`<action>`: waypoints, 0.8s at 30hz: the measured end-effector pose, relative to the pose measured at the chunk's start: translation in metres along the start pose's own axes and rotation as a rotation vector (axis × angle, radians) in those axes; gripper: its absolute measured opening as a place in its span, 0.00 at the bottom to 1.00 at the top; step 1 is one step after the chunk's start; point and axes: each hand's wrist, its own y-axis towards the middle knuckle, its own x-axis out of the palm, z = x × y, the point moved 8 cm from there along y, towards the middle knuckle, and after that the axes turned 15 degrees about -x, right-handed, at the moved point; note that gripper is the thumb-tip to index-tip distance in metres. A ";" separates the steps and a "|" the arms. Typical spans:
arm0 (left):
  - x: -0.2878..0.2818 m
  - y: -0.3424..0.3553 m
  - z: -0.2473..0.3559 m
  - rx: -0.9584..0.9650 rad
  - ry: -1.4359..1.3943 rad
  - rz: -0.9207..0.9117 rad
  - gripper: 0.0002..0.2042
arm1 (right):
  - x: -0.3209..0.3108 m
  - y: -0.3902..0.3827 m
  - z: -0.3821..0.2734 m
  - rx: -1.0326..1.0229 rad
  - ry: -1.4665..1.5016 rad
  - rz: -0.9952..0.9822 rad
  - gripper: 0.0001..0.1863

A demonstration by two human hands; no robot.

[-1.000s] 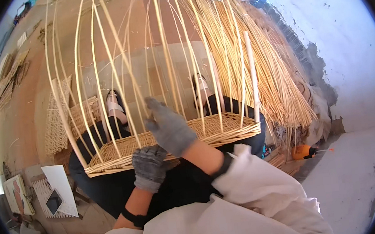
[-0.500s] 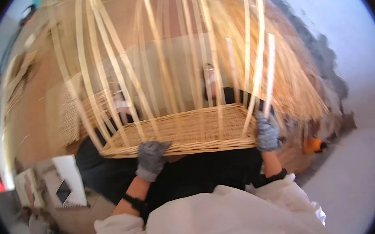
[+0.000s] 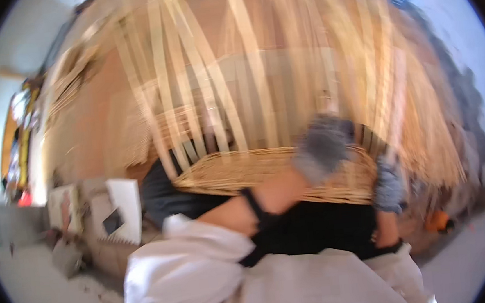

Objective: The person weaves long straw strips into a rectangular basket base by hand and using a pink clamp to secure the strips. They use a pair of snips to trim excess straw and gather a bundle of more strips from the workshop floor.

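A woven rectangular willow basket base (image 3: 221,171) rests on my dark-covered lap, with long pale upright stakes (image 3: 255,74) standing from its edges. My left hand (image 3: 322,147), in a grey glove, is raised across the right half of the base among the stakes, its fingers smeared by motion. My gloved right hand (image 3: 386,187) grips the basket at its right end, beside a thicker corner stake (image 3: 395,99). The whole view is motion-blurred, so I cannot make out what the left fingers touch.
A pile of long willow rods (image 3: 437,144) lies on the right along a white wall. Woven panels (image 3: 136,138) lie on the floor at the left, with white boards (image 3: 123,201) and a dark flat rectangle nearer. An orange container (image 3: 436,220) sits low at the right.
My left hand has left the near rim and swung up and right across the base. My right hand moved from mid-basket to the right end. The view has also shifted.
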 end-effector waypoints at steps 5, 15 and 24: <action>0.038 0.003 -0.055 -0.099 0.549 -0.620 0.11 | 0.045 0.027 -0.024 0.211 0.458 -0.362 0.16; 0.047 -0.068 -0.009 -0.218 0.064 -0.374 0.29 | 0.046 0.003 -0.072 -0.794 -0.418 -0.712 0.33; 0.061 -0.094 0.013 -0.094 0.267 -0.302 0.25 | 0.031 -0.030 -0.058 -0.635 -0.347 -0.581 0.26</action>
